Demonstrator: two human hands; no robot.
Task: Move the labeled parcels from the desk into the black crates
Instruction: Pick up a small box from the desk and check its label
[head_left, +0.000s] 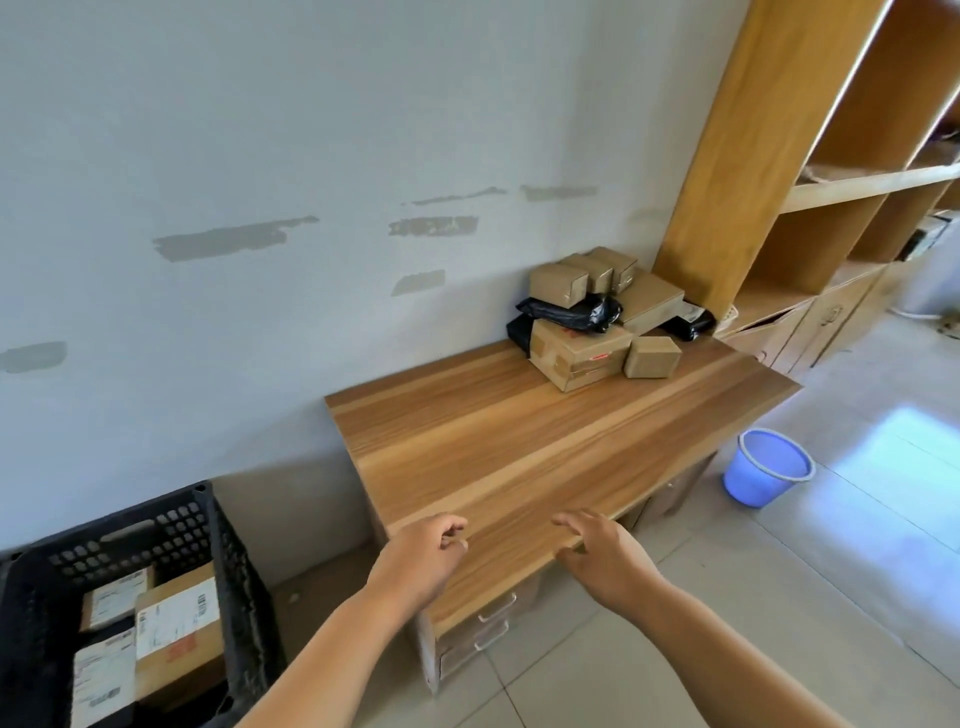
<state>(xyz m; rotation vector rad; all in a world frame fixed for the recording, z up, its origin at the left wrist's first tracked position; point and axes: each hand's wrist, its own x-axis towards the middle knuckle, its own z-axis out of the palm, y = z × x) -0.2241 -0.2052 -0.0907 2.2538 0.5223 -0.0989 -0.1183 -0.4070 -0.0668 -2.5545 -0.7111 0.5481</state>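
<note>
Both your hands are empty: left hand (423, 556) loosely curled, right hand (597, 545) with fingers spread, over the near edge of the worktop (493, 457). The parcels (597, 322) sit piled at its far corner, about 1 o'clock; the crate (218, 571) at 8 o'clock already holds some. You look between loads: next, reach far for a box.
</note>
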